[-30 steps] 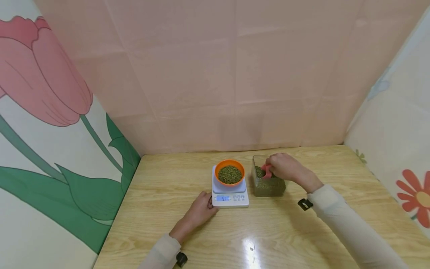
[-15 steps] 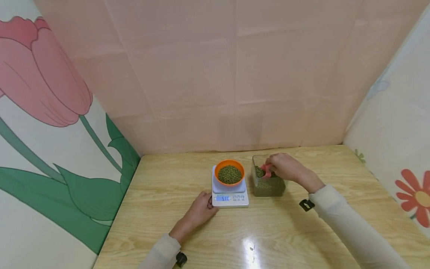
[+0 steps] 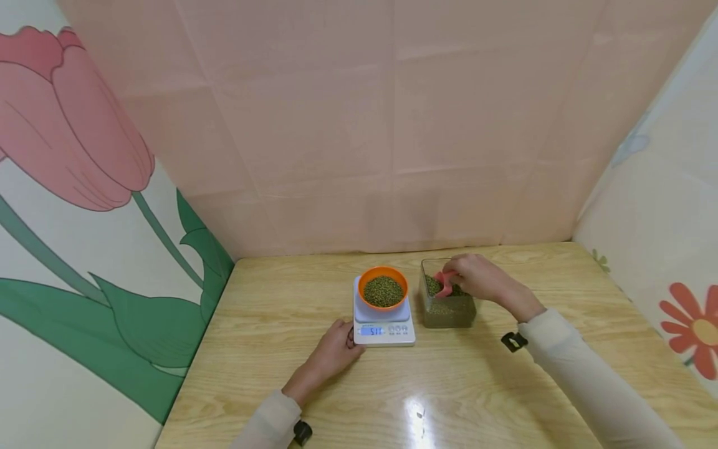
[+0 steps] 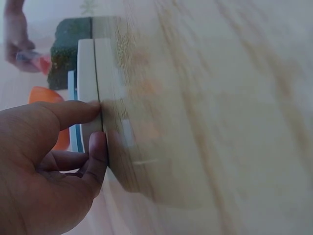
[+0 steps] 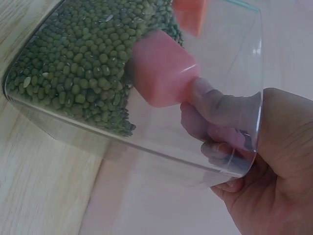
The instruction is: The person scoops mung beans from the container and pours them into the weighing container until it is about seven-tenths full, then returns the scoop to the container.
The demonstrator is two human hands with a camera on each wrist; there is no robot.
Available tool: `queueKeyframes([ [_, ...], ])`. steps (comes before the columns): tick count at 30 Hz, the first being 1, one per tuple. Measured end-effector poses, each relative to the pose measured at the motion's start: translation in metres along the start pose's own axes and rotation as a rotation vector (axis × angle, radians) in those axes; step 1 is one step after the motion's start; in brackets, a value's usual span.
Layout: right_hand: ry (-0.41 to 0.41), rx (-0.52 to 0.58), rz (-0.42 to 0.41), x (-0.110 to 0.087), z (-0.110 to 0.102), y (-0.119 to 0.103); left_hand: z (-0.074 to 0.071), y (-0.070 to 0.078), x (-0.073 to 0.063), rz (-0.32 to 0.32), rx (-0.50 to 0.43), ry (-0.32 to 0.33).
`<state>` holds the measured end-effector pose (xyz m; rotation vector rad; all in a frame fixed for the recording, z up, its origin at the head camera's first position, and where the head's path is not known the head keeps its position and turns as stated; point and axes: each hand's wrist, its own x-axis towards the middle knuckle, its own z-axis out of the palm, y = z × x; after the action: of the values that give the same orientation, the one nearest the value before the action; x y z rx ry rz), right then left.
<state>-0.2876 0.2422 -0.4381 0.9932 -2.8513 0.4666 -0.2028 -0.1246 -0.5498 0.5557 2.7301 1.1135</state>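
Observation:
A white kitchen scale (image 3: 387,341) with a lit display carries an orange bowl (image 3: 384,270) of green mung beans (image 3: 384,292). My left hand (image 3: 335,349) holds the scale's front left corner; thumb and bent fingers show against its edge in the left wrist view. To the right stands a clear square container (image 3: 450,322) partly filled with mung beans (image 5: 83,63). My right hand (image 3: 478,277) reaches into it from the right and grips a pink scoop (image 5: 164,71) by its handle. The scoop's cup lies against the beans; its inside is hidden in the right wrist view.
Everything stands on a wood-grain table (image 3: 269,299) near its back edge. A pink-beige covered wall (image 3: 336,156) rises behind it. Flower-printed walls stand at the left (image 3: 67,249) and right (image 3: 662,206). Each wrist wears a black band.
My right hand and the scoop have shifted very slightly up within the container. The left hand, scale and bowl stay where they were.

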Motion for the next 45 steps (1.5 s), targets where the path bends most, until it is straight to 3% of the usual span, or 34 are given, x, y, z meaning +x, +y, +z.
queueKeyframes([
  [45, 0.196, 0.086, 0.081, -0.025, 0.001, 0.014, -0.001, 0.002, -0.001, 0.008, -0.002, 0.009],
])
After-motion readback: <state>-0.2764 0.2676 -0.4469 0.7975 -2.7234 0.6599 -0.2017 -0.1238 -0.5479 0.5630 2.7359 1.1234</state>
